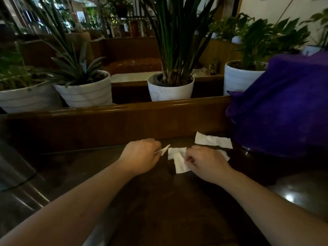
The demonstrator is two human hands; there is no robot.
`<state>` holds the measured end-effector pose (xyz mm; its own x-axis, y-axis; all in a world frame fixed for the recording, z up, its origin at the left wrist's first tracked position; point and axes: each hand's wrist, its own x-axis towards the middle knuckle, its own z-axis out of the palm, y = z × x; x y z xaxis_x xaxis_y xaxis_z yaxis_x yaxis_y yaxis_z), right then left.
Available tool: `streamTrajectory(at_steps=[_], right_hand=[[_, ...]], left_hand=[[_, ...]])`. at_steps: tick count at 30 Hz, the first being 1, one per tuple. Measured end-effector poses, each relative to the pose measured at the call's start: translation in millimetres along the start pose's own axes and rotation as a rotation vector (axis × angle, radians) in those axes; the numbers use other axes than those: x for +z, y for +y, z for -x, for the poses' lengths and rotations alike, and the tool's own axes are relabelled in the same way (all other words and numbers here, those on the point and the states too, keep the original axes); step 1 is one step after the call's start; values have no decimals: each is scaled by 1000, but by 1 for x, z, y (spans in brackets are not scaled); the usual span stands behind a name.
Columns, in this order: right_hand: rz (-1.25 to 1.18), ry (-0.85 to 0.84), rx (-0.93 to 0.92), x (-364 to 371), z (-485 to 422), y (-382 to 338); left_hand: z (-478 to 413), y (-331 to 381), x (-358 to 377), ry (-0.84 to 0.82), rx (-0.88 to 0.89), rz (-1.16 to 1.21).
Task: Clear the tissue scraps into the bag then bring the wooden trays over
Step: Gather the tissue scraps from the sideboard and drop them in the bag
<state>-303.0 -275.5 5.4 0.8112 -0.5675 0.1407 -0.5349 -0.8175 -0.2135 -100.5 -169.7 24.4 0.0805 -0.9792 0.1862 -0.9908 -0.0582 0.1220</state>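
White tissue scraps lie on the dark wooden table (pixel 159 201) near its far edge. My left hand (pixel 142 157) pinches a small tissue scrap (pixel 164 150) lifted off the table. My right hand (pixel 205 162) has its fingers closed on the edge of a larger torn tissue piece (pixel 179 159) that lies flat. Another tissue scrap (pixel 213 141) rests farther back to the right, and one tissue scrap (pixel 226 155) peeks out behind my right hand. A purple bag (pixel 284 107) stands at the right, just beyond the scraps. No wooden trays are in view.
A raised wooden ledge (pixel 115 110) runs across behind the table. Behind it stand several white plant pots (pixel 170 89) with tall green leaves. A grey metal object (pixel 12 166) sits at the left edge.
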Motion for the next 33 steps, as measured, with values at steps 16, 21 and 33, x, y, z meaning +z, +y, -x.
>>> streamTrajectory(at_steps=[16,21,33], right_hand=[[-83,97,259,-30,35,105],[-33,96,226,-18,27,107],[28,-98,220,7,2,102]], left_hand=[[-63,42,57,-173,-46,-176],[-64,40,59,-183,-38,-154],[-42,44,31,-65,49,-119]])
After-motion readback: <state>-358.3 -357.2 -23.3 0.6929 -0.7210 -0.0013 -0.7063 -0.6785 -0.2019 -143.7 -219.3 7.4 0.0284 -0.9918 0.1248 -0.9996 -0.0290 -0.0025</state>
